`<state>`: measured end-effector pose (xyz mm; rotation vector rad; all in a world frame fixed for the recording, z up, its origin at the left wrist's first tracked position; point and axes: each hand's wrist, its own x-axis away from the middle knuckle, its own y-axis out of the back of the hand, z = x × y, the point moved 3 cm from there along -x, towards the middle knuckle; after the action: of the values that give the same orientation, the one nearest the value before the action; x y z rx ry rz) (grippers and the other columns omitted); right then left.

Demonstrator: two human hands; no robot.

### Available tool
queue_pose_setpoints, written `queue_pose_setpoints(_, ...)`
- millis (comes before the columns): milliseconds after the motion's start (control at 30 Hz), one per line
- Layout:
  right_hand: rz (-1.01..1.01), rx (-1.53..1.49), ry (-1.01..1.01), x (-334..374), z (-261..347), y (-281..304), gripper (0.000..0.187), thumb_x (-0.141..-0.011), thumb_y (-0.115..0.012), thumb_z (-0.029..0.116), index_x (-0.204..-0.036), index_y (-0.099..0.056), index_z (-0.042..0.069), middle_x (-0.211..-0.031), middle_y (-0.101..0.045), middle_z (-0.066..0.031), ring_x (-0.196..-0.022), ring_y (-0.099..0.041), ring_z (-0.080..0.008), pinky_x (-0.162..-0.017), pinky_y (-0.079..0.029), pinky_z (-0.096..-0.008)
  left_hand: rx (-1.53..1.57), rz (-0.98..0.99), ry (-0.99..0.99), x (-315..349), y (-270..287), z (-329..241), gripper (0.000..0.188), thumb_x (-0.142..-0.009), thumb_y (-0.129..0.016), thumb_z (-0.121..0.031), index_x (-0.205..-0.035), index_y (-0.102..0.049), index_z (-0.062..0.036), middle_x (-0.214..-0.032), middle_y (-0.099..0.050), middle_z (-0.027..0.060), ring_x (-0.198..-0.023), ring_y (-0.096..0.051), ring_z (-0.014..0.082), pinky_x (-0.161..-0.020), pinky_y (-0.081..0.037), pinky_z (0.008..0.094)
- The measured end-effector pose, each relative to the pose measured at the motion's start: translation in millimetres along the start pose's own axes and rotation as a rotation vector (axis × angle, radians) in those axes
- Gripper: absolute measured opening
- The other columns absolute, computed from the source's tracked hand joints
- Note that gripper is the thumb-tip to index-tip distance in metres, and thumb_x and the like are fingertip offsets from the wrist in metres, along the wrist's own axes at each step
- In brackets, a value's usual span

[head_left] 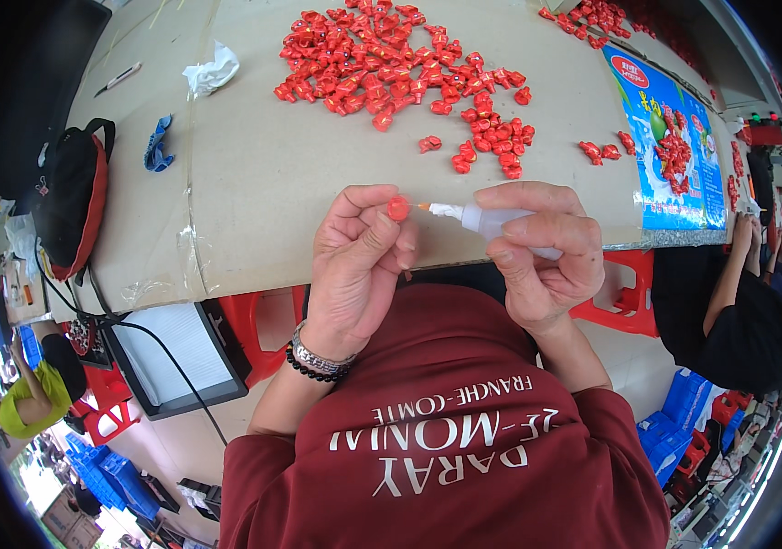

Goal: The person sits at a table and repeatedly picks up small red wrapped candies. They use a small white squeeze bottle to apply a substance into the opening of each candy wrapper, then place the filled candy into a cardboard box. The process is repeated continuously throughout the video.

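Observation:
Near the table's front edge, my left hand [359, 261] pinches a small red piece [398, 208] between thumb and forefinger. Facing it, my right hand [546, 252] grips a translucent white squeeze bottle [492, 220] lying sideways in the fingers. The bottle's nozzle has white wrapping [447, 210] and a thin orange tip [424, 207], which points left and is at or very close to the red piece; whether they touch I cannot tell. Beyond my hands is a big heap of small red pieces [364, 64], with a smaller cluster [496, 137] at its near right side.
At the left of the table lie a black and red bag [80, 197], a blue strip [159, 145], crumpled tissue [213, 69] and a pen [117, 79]. To the right, a blue printed sheet [661, 137] carries more red pieces. Another person's arm [731, 274] is at the far right.

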<state>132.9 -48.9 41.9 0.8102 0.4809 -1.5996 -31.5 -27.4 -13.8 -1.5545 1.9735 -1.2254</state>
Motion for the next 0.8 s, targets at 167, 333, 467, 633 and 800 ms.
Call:
queue_pose_setpoints(167, 0.013, 0.021, 0.012, -1, 0, -1, 0.021, -0.076, -0.068, -0.003, -0.093, -0.057, 0.001, -0.094, -0.064, -0.0216, -0.072, -0.062, -0.0182, -0.056, -0.05, -0.025, -0.006, 0.085, 0.003, -1, 4, 1, 0.021, -0.089, -0.061, -0.011, -0.107, -0.054, -0.0042, -0.082, -0.061, 0.0032, -0.069, -0.054, 0.011, -0.058, -0.044, 0.024)
queue_pose_setpoints(333, 0.007, 0.032, 0.021, 2, -1, -3, 0.021, -0.076, -0.068, -0.004, -0.093, -0.057, 0.001, -0.094, -0.064, -0.022, -0.072, -0.062, -0.0192, -0.055, -0.05, -0.0253, -0.026, 0.036, -0.027, 0, 1, -1, 0.021, -0.088, -0.062, -0.009, -0.107, -0.054, -0.0043, -0.084, -0.062, 0.0051, -0.068, -0.054, 0.011, -0.057, -0.044, 0.0233)
queue_pose_setpoints(467, -0.019, -0.032, -0.003, 0, 2, -2, 0.02, -0.077, -0.068, -0.002, -0.093, -0.057, 0.001, -0.094, -0.064, -0.022, -0.072, -0.062, -0.0192, -0.054, -0.05, -0.0251, -0.079, -0.007, -0.079, 1, 1, -5, 0.021, -0.087, -0.063, -0.005, -0.105, -0.053, -0.0042, -0.089, -0.064, 0.0074, -0.068, -0.055, 0.0112, -0.058, -0.044, 0.0232)
queue_pose_setpoints(633, -0.019, -0.038, -0.006, 0, 3, -2, 0.02, -0.078, -0.069, -0.001, -0.094, -0.056, 0.001, -0.093, -0.064, -0.0216, -0.072, -0.062, -0.0188, -0.054, -0.049, -0.0247, -0.166, -0.028, -0.182, 1, 1, -8, 0.023, -0.085, -0.064, -0.003, -0.104, -0.052, -0.0036, -0.094, -0.064, 0.0087, -0.069, -0.057, 0.0113, -0.059, -0.046, 0.0242)
queue_pose_setpoints(800, -0.007, -0.032, -0.047, 0, 5, -3, 0.021, -0.076, -0.069, -0.003, -0.093, -0.056, 0.001, -0.093, -0.064, -0.0214, -0.071, -0.062, -0.0187, -0.054, -0.049, -0.0249, -0.187, -0.037, -0.199, 3, -1, -9, 0.023, -0.084, -0.065, -0.002, -0.102, -0.051, -0.0041, -0.095, -0.063, 0.0083, -0.07, -0.057, 0.012, -0.059, -0.046, 0.0248)
